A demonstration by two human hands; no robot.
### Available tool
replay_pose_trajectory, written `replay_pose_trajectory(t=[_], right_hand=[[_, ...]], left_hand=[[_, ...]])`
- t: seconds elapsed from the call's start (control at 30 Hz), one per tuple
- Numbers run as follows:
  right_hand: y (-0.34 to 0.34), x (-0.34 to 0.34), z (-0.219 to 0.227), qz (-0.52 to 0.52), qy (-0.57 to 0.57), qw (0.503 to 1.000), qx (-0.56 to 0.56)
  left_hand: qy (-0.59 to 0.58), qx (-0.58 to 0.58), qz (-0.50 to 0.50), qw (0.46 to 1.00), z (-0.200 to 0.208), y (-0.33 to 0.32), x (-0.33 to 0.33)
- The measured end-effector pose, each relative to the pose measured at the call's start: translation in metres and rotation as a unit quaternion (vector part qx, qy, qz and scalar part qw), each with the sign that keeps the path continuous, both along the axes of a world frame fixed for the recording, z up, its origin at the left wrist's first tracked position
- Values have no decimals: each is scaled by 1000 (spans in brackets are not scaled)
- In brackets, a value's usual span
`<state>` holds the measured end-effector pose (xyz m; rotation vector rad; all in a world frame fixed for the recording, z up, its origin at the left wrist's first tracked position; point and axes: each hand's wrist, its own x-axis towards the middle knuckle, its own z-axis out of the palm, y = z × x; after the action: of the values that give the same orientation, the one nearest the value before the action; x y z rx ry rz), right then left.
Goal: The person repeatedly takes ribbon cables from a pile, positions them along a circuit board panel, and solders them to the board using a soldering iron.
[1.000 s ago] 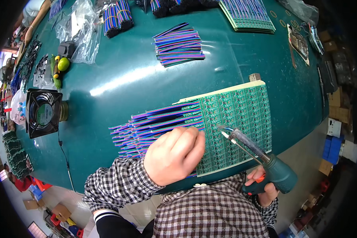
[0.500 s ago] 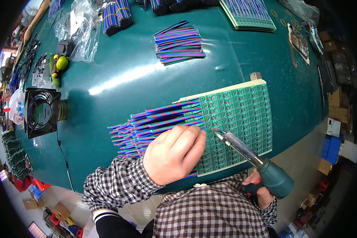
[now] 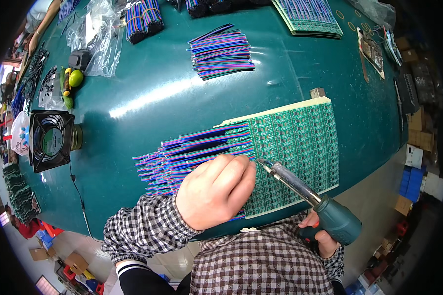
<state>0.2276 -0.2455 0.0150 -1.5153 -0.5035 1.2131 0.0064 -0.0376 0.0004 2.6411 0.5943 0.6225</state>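
Head view: we press our left hand (image 3: 214, 191), curled shut, onto the striped ribbon wires (image 3: 192, 155) to pin them at the green circuit panel (image 3: 300, 147). Our right hand (image 3: 325, 236) grips the soldering iron (image 3: 305, 194), its tip meeting the wire ends on the teal surface (image 3: 157, 88).

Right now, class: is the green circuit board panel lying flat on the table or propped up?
Flat. The green circuit board panel lies face up on the teal table, multicoloured wires fanned out from its left edge.
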Motion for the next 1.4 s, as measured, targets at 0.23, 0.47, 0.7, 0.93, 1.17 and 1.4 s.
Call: replay_pose_trajectory(t=[0.23,0.47,0.7,0.93,1.17,1.4], right_hand=[[-2,-1,-2,-10,13,1000,2],[3,-4,6,-24,19,1000,-5],[-13,6,-3,25,10,999,16],[-8,-2,2,-21,37,999,-6],[-10,0,1,-14,48,999,-16],[-9,0,-1,-12,54,998,-13]], left_hand=[[0,2,4,1000,0,0,0],[3,3,2,1000,0,0,0],[8,13,-1,1000,1,0,0],[-11,47,-6,999,-5,2,0],[6,-12,-17,1000,2,5,-1],[2,-6,-27,1000,2,7,-1]])
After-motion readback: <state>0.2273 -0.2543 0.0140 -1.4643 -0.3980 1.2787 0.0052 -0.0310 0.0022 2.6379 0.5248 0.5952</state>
